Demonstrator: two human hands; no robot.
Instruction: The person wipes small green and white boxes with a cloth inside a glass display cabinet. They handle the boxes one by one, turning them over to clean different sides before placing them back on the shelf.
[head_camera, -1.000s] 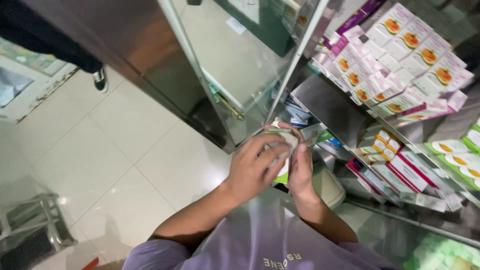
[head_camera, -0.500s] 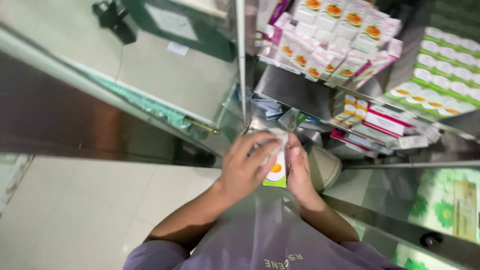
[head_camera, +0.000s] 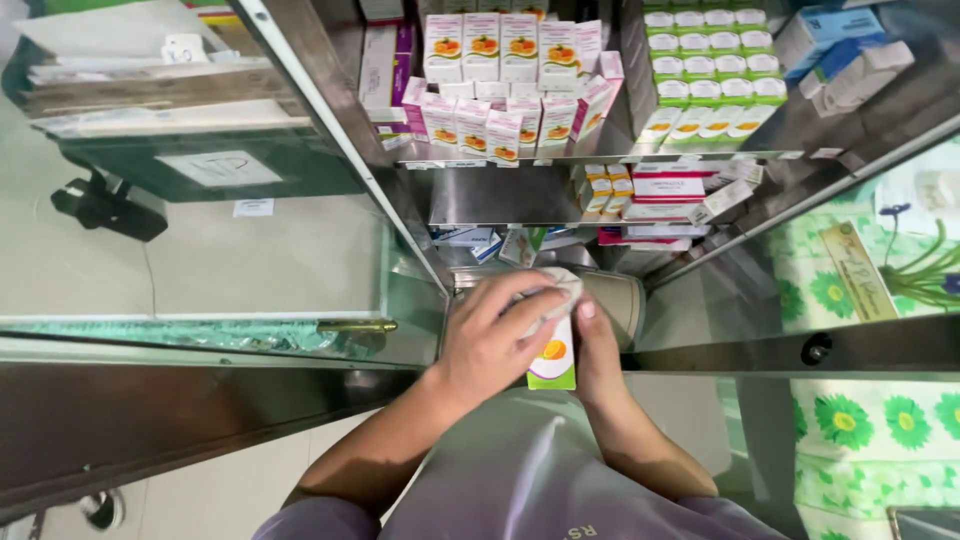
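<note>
In the head view a small white carton with an orange picture and a green base stands upright in front of my body. My right hand grips its right side. Over its top and left side lies my left hand, pressing a crumpled white cloth against the carton. Both hands are held close together just in front of an open metal shelf unit.
Steel shelves ahead hold rows of similar white cartons, green-and-white boxes and red-and-white boxes. A glass door with a brass handle stands at the left. Flower-patterned green covering lies at the right.
The view has swung so the shelves now sit straight ahead. My hands have stayed together on the carton, the left one shifting the cloth over its top.
</note>
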